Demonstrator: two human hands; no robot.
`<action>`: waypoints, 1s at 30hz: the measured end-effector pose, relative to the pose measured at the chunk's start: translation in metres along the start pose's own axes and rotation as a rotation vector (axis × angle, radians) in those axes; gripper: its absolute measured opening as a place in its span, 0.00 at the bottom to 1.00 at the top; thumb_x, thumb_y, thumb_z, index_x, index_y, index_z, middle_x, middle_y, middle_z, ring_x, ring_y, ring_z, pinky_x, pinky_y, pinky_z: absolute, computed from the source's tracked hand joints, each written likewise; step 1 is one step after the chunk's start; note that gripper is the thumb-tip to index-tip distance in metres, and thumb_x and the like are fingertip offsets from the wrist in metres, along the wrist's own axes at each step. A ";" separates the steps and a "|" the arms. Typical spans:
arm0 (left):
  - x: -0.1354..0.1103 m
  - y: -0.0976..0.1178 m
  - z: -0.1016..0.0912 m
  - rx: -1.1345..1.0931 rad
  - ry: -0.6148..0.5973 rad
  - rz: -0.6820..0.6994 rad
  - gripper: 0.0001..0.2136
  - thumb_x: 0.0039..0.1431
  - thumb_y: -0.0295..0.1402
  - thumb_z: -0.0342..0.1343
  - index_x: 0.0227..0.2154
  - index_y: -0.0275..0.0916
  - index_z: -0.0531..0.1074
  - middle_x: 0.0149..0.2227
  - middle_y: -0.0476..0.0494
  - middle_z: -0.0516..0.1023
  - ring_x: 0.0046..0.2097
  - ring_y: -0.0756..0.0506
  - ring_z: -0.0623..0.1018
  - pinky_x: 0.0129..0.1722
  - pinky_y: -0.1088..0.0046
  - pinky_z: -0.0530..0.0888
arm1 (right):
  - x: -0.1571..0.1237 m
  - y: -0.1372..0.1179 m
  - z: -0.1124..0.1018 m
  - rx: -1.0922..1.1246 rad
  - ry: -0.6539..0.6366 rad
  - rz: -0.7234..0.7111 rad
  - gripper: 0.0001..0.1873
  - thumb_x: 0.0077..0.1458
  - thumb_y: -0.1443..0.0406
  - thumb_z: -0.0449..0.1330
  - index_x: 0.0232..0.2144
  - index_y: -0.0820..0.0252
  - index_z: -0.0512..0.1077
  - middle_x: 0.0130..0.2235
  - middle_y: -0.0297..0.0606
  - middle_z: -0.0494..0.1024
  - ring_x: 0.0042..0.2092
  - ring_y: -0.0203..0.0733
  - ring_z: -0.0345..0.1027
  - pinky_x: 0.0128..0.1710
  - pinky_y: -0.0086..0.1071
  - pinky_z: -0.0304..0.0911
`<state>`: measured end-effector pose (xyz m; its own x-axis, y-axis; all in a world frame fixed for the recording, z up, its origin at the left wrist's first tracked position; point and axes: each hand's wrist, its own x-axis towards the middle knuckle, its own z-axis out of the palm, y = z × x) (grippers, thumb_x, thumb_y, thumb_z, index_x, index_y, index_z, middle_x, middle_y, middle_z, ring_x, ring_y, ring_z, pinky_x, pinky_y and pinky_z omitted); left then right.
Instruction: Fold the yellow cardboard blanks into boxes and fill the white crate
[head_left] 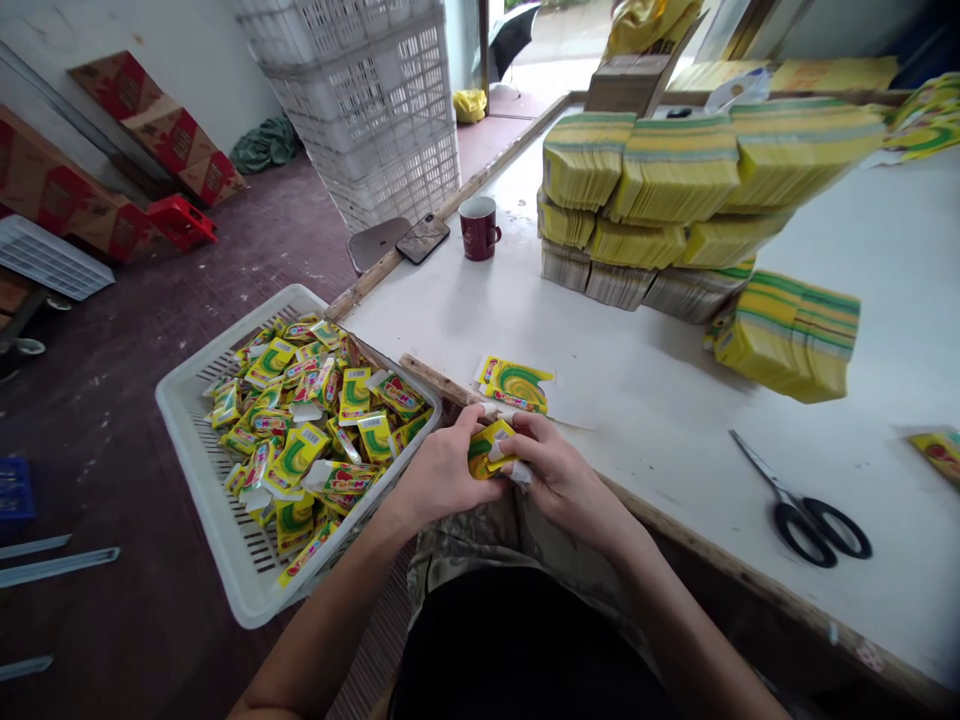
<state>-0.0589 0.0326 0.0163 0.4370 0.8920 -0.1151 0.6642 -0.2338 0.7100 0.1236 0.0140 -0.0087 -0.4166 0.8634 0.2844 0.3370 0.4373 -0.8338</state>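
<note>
Both my hands meet at the table's near edge, over my lap. My left hand (pixel 442 470) and my right hand (pixel 559 475) pinch one small yellow printed carton (pixel 489 447) between their fingers, partly folded. Just beyond it a few flat yellow carton blanks (pixel 517 384) lie on the white table (pixel 615 390). To my left a white plastic basket (pixel 225 545) holds several folded yellow cartons (pixel 315 420).
Tall stacks of flat yellow blanks (pixel 660 190) stand at the back of the table, one bundle (pixel 791 335) nearer. Black scissors (pixel 814 515) lie at the right. A dark red mug (pixel 478 227) and a phone (pixel 422 238) sit at the far left edge. White crates (pixel 367 100) stand behind on the floor.
</note>
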 end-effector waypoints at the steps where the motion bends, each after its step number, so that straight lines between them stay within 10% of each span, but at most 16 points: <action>1: 0.000 0.000 0.000 -0.006 -0.010 0.004 0.34 0.44 0.33 0.63 0.55 0.40 0.56 0.45 0.43 0.79 0.43 0.40 0.79 0.43 0.65 0.74 | 0.000 0.000 -0.001 0.001 -0.002 -0.003 0.12 0.58 0.74 0.53 0.40 0.55 0.70 0.50 0.44 0.66 0.51 0.47 0.65 0.50 0.46 0.67; 22: 0.001 0.011 0.001 0.059 0.057 0.016 0.31 0.45 0.32 0.59 0.55 0.38 0.59 0.46 0.38 0.78 0.46 0.37 0.79 0.46 0.61 0.74 | -0.002 -0.009 0.002 0.012 0.046 0.044 0.13 0.55 0.70 0.56 0.44 0.56 0.67 0.54 0.47 0.65 0.57 0.52 0.61 0.55 0.49 0.61; 30: 0.000 0.013 0.001 -0.033 0.069 0.009 0.31 0.45 0.35 0.62 0.54 0.41 0.61 0.45 0.42 0.79 0.45 0.40 0.79 0.46 0.64 0.75 | 0.000 -0.001 -0.001 0.379 0.130 0.189 0.18 0.61 0.59 0.54 0.53 0.55 0.63 0.48 0.44 0.73 0.49 0.48 0.70 0.47 0.42 0.68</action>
<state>-0.0493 0.0291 0.0245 0.3990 0.9149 -0.0612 0.6399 -0.2300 0.7332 0.1246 0.0137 -0.0075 -0.2594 0.9545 0.1471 0.0536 0.1663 -0.9846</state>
